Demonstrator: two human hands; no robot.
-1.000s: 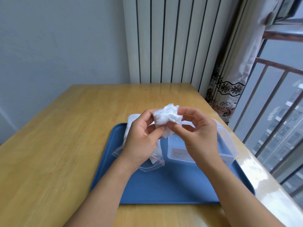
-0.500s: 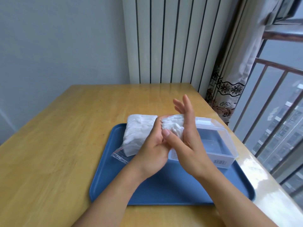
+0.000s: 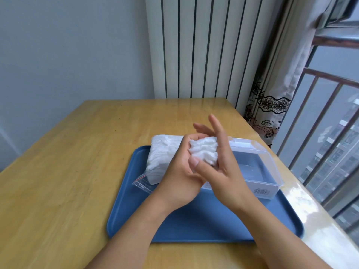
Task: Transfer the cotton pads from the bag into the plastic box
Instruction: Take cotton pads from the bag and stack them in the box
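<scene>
Cotton pads (image 3: 204, 152): a rough stack held on edge between both palms, just above the left end of the box; likely being squared up so it fits.
Left hand (image 3: 180, 171): fingers curled round the near side of the stack, thumb across its front, gripping it.
Right hand (image 3: 219, 167): fingers (image 3: 215, 125) straight and spread, palm pressed flat against the stack's other side as a stop.
Box (image 3: 258, 167): clear plastic, open, apparently empty, though the hands hide its left end.
Bag (image 3: 161, 152): clear zip bag, still well filled with pads, lying just left of the box, mouth toward the person.
Tray (image 3: 194, 220): blue, carries bag and box.
Bench (image 3: 68, 171): wooden, under the tray.
Progress: early, judging by the full bag.
</scene>
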